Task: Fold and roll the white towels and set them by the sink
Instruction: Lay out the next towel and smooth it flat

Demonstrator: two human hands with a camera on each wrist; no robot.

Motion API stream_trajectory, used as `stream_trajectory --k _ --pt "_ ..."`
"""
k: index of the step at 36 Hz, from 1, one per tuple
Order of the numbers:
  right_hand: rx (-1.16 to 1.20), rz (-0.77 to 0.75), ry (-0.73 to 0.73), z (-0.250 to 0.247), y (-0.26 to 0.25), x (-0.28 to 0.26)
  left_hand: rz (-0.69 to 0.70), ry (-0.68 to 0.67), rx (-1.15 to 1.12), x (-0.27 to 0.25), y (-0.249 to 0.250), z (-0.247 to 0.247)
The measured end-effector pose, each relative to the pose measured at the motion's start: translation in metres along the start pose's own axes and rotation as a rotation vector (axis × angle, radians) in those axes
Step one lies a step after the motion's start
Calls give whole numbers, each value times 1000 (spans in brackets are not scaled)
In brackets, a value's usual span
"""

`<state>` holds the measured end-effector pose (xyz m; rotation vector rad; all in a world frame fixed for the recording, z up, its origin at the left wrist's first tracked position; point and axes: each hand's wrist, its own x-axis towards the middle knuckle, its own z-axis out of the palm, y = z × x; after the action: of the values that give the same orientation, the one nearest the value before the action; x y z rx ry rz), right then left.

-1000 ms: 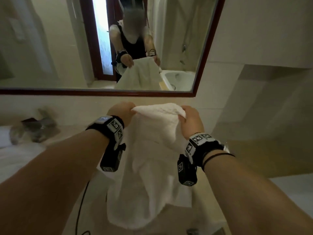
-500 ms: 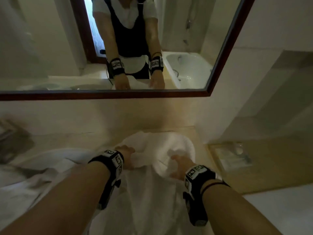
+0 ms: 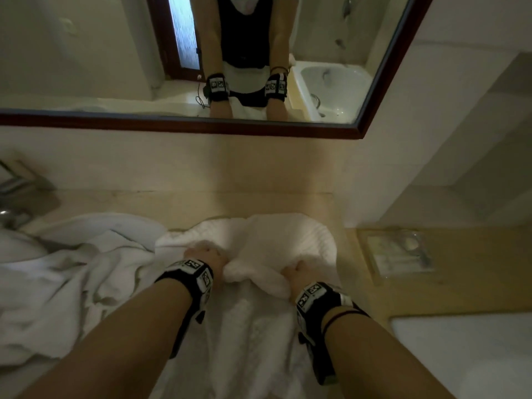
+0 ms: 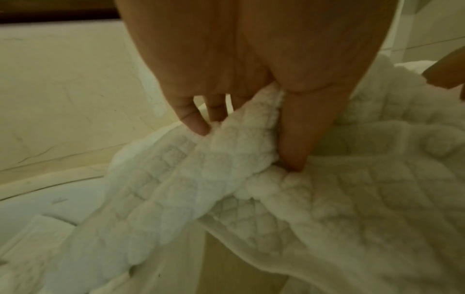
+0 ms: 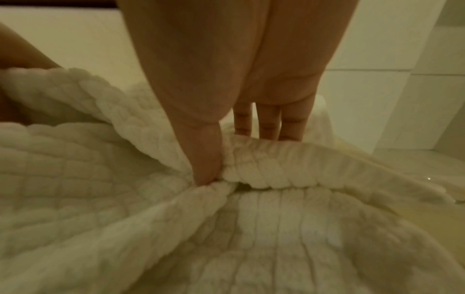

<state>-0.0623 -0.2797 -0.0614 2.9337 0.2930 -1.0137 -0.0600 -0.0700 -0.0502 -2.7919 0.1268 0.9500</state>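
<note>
A white quilted towel [image 3: 290,240] lies spread on the beige counter [image 3: 201,203], its far end bulging toward the wall. My left hand [image 3: 205,254] pinches a fold of the towel [image 4: 241,143] between thumb and fingers. My right hand [image 3: 293,272] pinches another raised fold of the towel [image 5: 264,175], thumb in front and fingers behind. The two hands sit close together near the towel's middle. More crumpled white towels [image 3: 66,277] lie in a heap at the left, over the sink area.
A dark-framed mirror [image 3: 259,128] runs above the counter and reflects my arms. A tap [image 3: 11,197] stands at the far left. A clear tray with small packets [image 3: 400,251] sits on the counter to the right. White surface at lower right [image 3: 466,355].
The towel was held up in the air by its top edge; both hands have brought it down onto the counter and now pinch folds of it there.
</note>
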Motion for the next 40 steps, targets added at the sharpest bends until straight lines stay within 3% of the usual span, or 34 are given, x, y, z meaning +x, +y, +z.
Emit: stream_trajectory --k 2,5,10,14,17,22,26,29,33,40 --pt "-53 -13 58 9 7 -11 -1 -26 21 -13 11 7" --pt "-66 -26 -14 14 18 -29 -19 -26 40 -29 28 20" --pt "-82 -14 -8 4 31 -55 -55 -6 -45 23 33 74" --pt "-83 1 103 -30 40 -70 -127 92 -24 -60 42 11" --pt "-24 12 259 -63 41 -74 -178 174 -21 -77 35 -25" --pt "-123 90 542 -115 32 -58 -235 399 -57 -66 4 -85" --pt "160 57 828 -144 27 -25 -278 649 -240 -35 -23 -120" --pt "439 36 790 -151 22 0 -338 714 -377 -9 -38 -125" --pt "378 63 643 -128 18 25 -343 696 -400 17 -50 -102" --pt "101 12 398 -50 23 24 -240 369 -240 17 -24 -41"
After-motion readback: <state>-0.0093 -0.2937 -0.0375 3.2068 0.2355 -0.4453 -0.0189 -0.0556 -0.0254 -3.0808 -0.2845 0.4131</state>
